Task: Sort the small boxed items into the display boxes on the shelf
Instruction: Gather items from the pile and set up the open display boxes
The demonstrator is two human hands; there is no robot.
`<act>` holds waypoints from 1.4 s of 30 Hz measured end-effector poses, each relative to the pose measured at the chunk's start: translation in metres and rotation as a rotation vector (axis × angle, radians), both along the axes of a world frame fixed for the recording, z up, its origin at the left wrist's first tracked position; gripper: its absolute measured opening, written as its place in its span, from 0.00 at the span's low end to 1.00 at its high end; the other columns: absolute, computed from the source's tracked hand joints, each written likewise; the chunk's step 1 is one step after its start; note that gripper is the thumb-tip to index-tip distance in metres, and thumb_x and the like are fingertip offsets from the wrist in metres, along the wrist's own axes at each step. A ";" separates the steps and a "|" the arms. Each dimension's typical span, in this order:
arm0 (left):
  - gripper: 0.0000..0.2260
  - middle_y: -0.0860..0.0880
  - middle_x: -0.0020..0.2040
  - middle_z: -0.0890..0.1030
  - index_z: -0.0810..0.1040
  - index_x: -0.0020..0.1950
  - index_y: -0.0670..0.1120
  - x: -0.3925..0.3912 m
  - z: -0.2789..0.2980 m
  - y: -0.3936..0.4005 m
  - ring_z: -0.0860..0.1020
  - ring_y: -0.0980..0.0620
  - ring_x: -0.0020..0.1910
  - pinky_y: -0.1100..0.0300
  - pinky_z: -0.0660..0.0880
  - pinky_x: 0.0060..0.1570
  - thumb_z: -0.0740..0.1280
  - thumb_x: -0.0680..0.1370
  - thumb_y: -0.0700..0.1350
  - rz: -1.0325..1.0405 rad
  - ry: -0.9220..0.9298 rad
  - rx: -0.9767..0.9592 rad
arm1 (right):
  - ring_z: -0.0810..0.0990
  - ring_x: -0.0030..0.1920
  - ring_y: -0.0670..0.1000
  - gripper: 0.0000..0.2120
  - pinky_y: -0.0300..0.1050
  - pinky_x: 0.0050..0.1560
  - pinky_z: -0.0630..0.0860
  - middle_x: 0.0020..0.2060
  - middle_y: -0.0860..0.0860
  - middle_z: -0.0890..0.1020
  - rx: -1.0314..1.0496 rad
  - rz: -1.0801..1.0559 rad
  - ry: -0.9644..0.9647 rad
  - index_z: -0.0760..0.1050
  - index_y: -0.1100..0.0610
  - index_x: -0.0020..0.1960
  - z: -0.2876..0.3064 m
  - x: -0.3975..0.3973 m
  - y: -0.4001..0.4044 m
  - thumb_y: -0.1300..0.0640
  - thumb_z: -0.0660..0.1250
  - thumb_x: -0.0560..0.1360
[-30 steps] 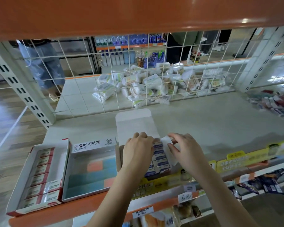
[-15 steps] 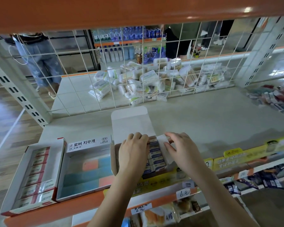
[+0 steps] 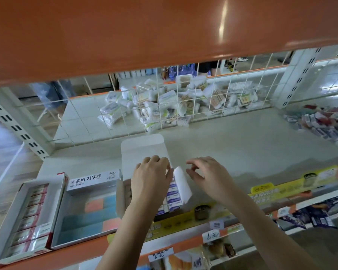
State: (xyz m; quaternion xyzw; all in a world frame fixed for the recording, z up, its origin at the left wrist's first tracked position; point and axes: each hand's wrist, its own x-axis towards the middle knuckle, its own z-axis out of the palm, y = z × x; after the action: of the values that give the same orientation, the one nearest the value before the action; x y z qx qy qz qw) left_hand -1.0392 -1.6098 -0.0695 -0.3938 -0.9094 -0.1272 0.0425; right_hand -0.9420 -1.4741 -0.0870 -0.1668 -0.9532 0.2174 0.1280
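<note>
A person's left hand [image 3: 151, 179] rests, fingers curled, over an open display box [image 3: 123, 195] of small blue-and-white boxed items [image 3: 174, 195] at the shelf [image 3: 242, 145] front. The right hand [image 3: 209, 176] hovers just beside it, fingers loosely spread. Two more open boxes sit to the left.

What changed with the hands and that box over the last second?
The right hand let go of the white side flap and drew off to the right; it now hovers with loose fingers, holding nothing. The left hand stays over the open box, fingers at the flap's top edge. The small blue-and-white boxes inside and the two display boxes to the left did not move.
</note>
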 end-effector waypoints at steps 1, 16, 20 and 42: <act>0.11 0.54 0.52 0.77 0.76 0.54 0.51 0.001 0.008 0.008 0.73 0.53 0.53 0.61 0.67 0.48 0.58 0.80 0.53 -0.022 0.012 0.018 | 0.74 0.57 0.48 0.15 0.36 0.53 0.66 0.53 0.49 0.79 0.022 0.016 -0.012 0.74 0.54 0.64 0.003 0.001 0.010 0.51 0.60 0.79; 0.16 0.47 0.60 0.74 0.72 0.63 0.49 0.127 0.049 0.264 0.69 0.47 0.61 0.53 0.67 0.56 0.58 0.79 0.54 -0.644 0.085 -0.141 | 0.69 0.64 0.54 0.20 0.49 0.63 0.67 0.63 0.53 0.72 0.167 -0.364 -0.297 0.69 0.53 0.68 0.022 0.149 0.235 0.51 0.62 0.78; 0.16 0.46 0.61 0.73 0.72 0.63 0.47 0.162 0.026 0.330 0.69 0.45 0.62 0.51 0.68 0.57 0.59 0.79 0.52 -0.752 0.118 -0.232 | 0.68 0.67 0.53 0.21 0.50 0.66 0.66 0.68 0.52 0.70 0.119 -0.521 -0.351 0.67 0.52 0.69 0.012 0.198 0.288 0.50 0.62 0.78; 0.14 0.47 0.62 0.71 0.73 0.63 0.46 0.169 -0.035 0.474 0.70 0.46 0.61 0.54 0.71 0.50 0.61 0.78 0.40 -0.622 0.209 -0.216 | 0.70 0.63 0.56 0.24 0.48 0.60 0.66 0.64 0.54 0.72 0.029 -0.885 -0.038 0.70 0.58 0.65 -0.024 0.222 0.381 0.42 0.55 0.79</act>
State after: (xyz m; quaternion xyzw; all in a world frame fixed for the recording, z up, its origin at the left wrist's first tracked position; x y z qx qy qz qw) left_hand -0.8697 -1.1353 -0.1046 -0.6651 -0.7448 0.0040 0.0529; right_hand -0.7197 -1.0934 -0.1107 -0.5610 -0.7952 0.1253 0.1933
